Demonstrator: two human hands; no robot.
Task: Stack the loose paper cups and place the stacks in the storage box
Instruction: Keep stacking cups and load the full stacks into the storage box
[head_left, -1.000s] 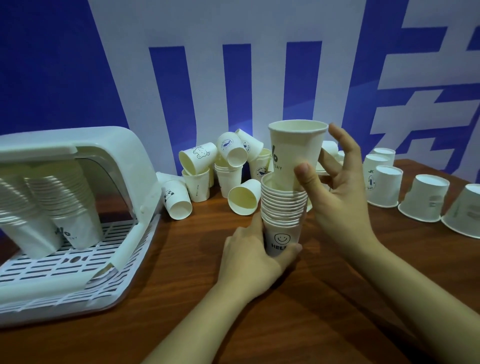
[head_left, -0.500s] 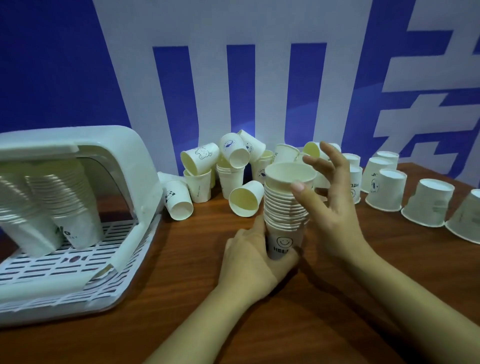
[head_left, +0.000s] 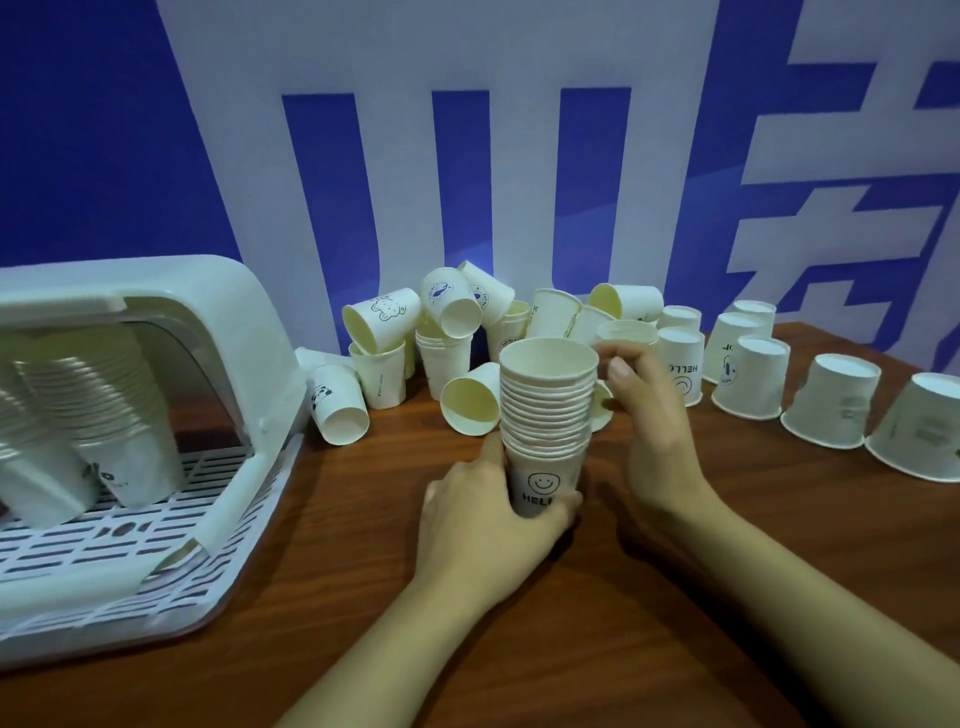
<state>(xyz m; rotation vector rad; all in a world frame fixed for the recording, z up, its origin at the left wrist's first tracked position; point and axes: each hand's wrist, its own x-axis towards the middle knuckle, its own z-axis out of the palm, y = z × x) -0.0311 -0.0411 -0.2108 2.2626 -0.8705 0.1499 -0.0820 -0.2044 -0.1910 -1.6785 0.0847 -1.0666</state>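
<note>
On the table, left hand grips upright cup stack, mouths up; right hand seemingly pinches another cup.

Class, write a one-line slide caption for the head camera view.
Left hand steadies a stack of paper cups on the table; right hand reaches toward loose cups behind it.

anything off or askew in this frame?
No damage or spill shows. The held stack stands straight, left hand at its base. The pile by the wall is a jumble: cups tipped on their sides, some perched on upright ones. The stacks in the box lean.
</note>
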